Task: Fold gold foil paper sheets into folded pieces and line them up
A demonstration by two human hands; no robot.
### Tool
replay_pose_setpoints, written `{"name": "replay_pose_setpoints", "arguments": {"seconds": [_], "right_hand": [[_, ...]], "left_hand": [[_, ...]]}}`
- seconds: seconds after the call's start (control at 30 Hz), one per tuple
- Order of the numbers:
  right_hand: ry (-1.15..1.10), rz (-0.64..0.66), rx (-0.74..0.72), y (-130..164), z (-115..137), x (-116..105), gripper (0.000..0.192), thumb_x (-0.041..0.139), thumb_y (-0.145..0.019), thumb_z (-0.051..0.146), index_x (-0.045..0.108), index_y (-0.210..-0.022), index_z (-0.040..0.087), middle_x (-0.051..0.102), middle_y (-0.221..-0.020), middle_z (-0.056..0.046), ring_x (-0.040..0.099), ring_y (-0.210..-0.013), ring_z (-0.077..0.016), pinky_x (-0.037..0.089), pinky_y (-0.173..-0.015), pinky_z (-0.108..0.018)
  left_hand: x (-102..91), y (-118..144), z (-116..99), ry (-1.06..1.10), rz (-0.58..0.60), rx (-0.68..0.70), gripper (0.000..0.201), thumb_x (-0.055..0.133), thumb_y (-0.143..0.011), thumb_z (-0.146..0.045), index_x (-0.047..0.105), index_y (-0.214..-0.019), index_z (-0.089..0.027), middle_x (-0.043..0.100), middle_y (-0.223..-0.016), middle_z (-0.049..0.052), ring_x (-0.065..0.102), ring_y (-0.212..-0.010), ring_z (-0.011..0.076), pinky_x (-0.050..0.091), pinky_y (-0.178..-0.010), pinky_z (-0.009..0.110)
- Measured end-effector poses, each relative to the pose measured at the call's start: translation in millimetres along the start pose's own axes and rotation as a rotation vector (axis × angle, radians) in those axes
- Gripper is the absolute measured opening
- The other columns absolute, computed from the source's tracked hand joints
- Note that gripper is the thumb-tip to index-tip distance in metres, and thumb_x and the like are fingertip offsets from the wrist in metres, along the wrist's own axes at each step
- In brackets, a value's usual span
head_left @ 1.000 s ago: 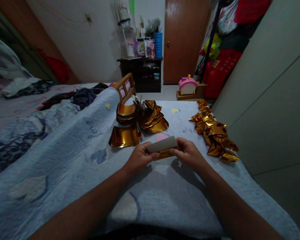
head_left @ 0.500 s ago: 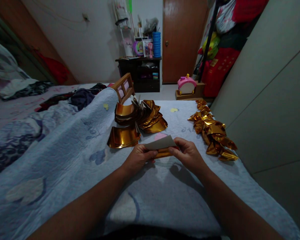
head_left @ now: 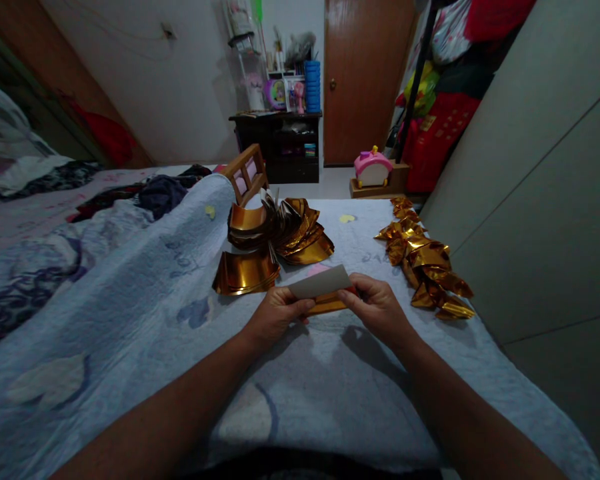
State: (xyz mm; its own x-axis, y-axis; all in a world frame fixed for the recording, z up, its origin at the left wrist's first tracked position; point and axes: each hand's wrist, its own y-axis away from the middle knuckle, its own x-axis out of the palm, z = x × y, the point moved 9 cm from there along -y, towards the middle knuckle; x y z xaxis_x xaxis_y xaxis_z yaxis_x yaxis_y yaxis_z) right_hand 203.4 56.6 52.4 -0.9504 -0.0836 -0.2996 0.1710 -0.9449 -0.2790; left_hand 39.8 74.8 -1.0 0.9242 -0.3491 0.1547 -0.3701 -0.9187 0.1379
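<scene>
Between my two hands is a sheet of gold foil paper (head_left: 321,283), its pale grey back showing on the upper flap and a gold strip folded along the lower edge. My left hand (head_left: 280,310) pinches its left end, thumb on the gold side. At the right end, my right hand (head_left: 373,300) grips it with thumb and fingers. Just beyond my left hand lies a stack of gold foil sheets (head_left: 246,272), with fanned, bent sheets (head_left: 305,233) behind it. Folded gold foil pieces (head_left: 427,267) form a row to the right of my right hand.
A pale blue patterned cloth (head_left: 320,380) covers the surface under my hands. The white cabinet (head_left: 545,220) borders it on the right. Beyond stand a small wooden chair (head_left: 247,173), a pink toy (head_left: 373,168) and a dark shelf (head_left: 280,150). Rumpled bedding (head_left: 40,287) lies left.
The grey flap of the sheet stands slightly higher between my hands. Both hands keep their hold, and the view has shifted a little.
</scene>
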Motion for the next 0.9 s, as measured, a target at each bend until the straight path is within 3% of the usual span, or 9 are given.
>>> {"name": "replay_pose_setpoints", "arguments": {"seconds": [0.4,0.67,0.9], "right_hand": [[-0.044,0.025,0.012,-0.4,-0.5,1.5,0.017,0.060,-0.087,0.032,0.060,-0.076,0.019,0.063,-0.083,-0.003,0.056,-0.078,-0.0172,0.044,-0.074,-0.031],[-0.093,0.032,0.017,0.0,-3.9,3.2,0.013,0.063,-0.086,0.031,0.067,-0.086,0.019,0.064,-0.086,-0.003,0.059,-0.081,-0.0184,0.047,-0.078,-0.032],[-0.090,0.035,0.015,1.1,-3.6,2.7,0.013,0.063,-0.085,0.031,0.068,-0.084,0.020,0.063,-0.082,-0.002,0.060,-0.084,-0.0197,0.049,-0.081,-0.033]], "left_hand": [[2.8,1.9,-5.0,-0.007,0.012,0.026,0.032,0.088,-0.064,-0.039,0.072,-0.064,-0.012,0.063,-0.062,0.001,0.050,-0.053,0.0087,0.044,-0.048,0.019],[1.6,0.7,-2.3,-0.016,0.016,0.023,0.031,0.087,-0.066,-0.039,0.073,-0.067,-0.012,0.064,-0.063,0.002,0.052,-0.055,0.0096,0.047,-0.051,0.021],[3.8,0.5,-6.8,-0.027,0.029,0.060,0.032,0.086,-0.067,-0.041,0.072,-0.063,-0.012,0.063,-0.061,0.002,0.052,-0.056,0.0108,0.046,-0.052,0.022]]}}
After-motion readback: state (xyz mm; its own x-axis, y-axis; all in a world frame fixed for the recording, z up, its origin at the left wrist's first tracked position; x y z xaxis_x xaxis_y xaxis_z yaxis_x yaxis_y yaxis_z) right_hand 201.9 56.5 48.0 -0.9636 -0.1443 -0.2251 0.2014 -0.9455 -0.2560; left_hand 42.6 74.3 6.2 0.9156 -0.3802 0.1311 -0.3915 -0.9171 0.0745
